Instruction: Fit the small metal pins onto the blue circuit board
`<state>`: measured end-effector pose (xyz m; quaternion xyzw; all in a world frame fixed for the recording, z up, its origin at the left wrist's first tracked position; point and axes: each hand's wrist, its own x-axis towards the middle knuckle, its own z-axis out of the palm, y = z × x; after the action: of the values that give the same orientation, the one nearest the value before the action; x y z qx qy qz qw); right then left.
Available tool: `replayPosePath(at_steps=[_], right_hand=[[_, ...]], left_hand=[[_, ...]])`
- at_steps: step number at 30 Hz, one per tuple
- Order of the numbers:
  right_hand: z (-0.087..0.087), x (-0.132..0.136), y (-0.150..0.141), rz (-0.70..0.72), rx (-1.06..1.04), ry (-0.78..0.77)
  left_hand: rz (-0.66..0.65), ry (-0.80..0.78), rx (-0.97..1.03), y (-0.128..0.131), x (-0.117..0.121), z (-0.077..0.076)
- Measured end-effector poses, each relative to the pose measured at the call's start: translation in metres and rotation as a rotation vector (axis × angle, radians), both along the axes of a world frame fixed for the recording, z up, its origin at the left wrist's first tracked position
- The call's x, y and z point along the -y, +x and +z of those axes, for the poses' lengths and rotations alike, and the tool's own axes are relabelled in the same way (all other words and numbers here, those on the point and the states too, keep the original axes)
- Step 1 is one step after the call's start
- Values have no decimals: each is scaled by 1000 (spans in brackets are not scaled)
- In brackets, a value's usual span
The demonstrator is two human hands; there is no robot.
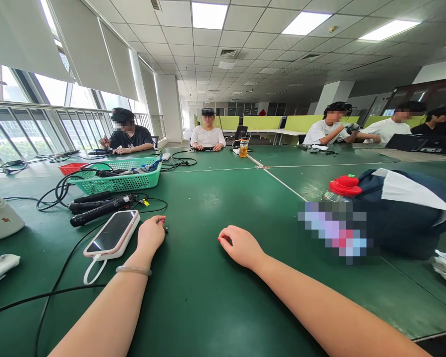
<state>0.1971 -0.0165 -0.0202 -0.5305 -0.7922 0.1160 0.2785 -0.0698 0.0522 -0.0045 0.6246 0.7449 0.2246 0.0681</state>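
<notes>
My left hand (152, 233) rests on the green table (208, 277), its fingers curled closed. A small dark object (166, 230) shows at its fingertips, too small to name. Just left of this hand lies a phone (113, 230) in a pale pink case, on top of a white block with a white cable loop (94, 270). My right hand (241, 246) lies on the table to the right, fingers loosely curled in and nothing visible in them. A bracelet (134, 270) circles my left wrist.
Black hair-styling tools (102, 208) with cords lie before a green basket (122, 181). To the right are a red-lidded jar (345, 187), a dark bag (397, 218) and a blurred item (336, 228). A cup of amber drink (243, 148) stands farther off. Several people sit around the table.
</notes>
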Motion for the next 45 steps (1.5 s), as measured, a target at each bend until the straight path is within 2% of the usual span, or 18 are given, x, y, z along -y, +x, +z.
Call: replayPosePath(at_steps=[4,9,11,15,18,24,29,34,37,41,43,45], right_hand=[[-1,-1,-6,38,-75,-24],[-8,-5,-15,113,-117,-10],[-11,-8,-16,109,-122,-3],[-14,-12,-18,87,-125,-5],[-14,-12,-18,88,-105,-17],[-13,-9,-18,151,-54,17],[-15,-8,-18,182,-63,24],[-10,-7,-19,219,-73,23],[-6,-15,-21,146,-116,-63],[-2,-27,-24,66,-350,-378],[-1,-29,-24,48,-480,-422],[-1,-27,-24,55,-542,-390]], left_hand=[[-67,-11,102,12,-3,-3],[-306,-26,217,56,12,-9],[-476,-3,426,76,24,-10],[-663,-45,726,100,47,-8],[-658,-74,770,101,51,-5],[-541,-78,569,90,43,-7],[-522,-83,549,85,40,-10],[-448,-59,471,79,41,-8],[-442,-31,447,76,41,-6],[-428,2,482,74,42,-5],[-448,-4,527,74,42,-6],[-489,-25,597,76,42,-7]])
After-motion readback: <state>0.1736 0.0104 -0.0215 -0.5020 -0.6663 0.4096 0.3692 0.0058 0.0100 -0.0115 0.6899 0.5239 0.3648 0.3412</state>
